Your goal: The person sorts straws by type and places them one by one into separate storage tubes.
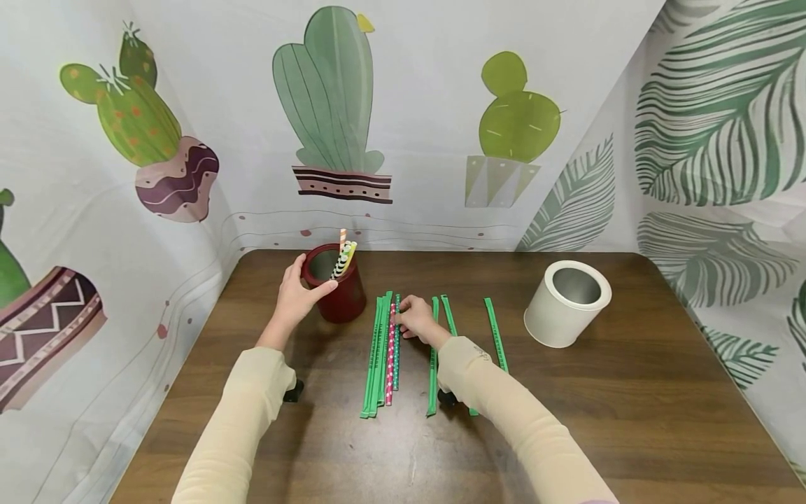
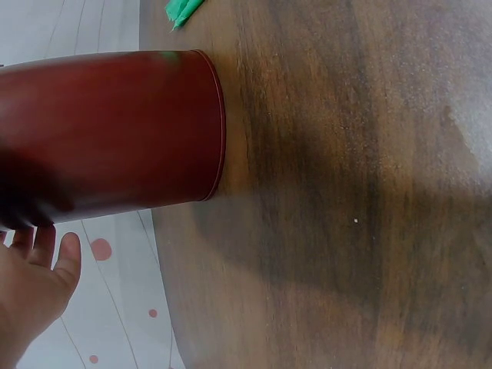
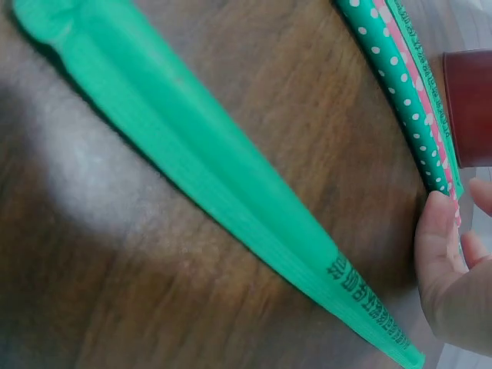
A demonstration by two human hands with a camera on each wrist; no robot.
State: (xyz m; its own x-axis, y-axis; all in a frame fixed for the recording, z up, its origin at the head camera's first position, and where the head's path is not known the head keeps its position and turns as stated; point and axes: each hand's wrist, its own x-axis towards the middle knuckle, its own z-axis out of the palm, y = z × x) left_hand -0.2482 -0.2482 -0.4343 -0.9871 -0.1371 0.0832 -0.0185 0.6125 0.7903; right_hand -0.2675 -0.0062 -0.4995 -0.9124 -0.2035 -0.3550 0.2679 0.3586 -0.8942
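Note:
My left hand [image 1: 296,297] holds a dark red canister [image 1: 342,297], thumb at its front rim and fingers on its left side. Several patterned paper straws [image 1: 343,257] stand in it, leaning right. On the table, my right hand [image 1: 418,320] pinches a green polka-dot straw [image 1: 396,360] near its far end. Right beside that lies a pink dotted straw [image 1: 389,371], which runs close to the fingers in the right wrist view. Several green-wrapped straws [image 1: 373,371] lie just left of the pink one.
More green-wrapped straws lie to the right, one [image 1: 433,364] beside the right wrist and another [image 1: 494,329] farther right, partly under the forearm. A white canister [image 1: 557,315] stands at the right of the brown table [image 1: 630,420]. A cactus-print cloth [image 1: 428,126] hangs behind.

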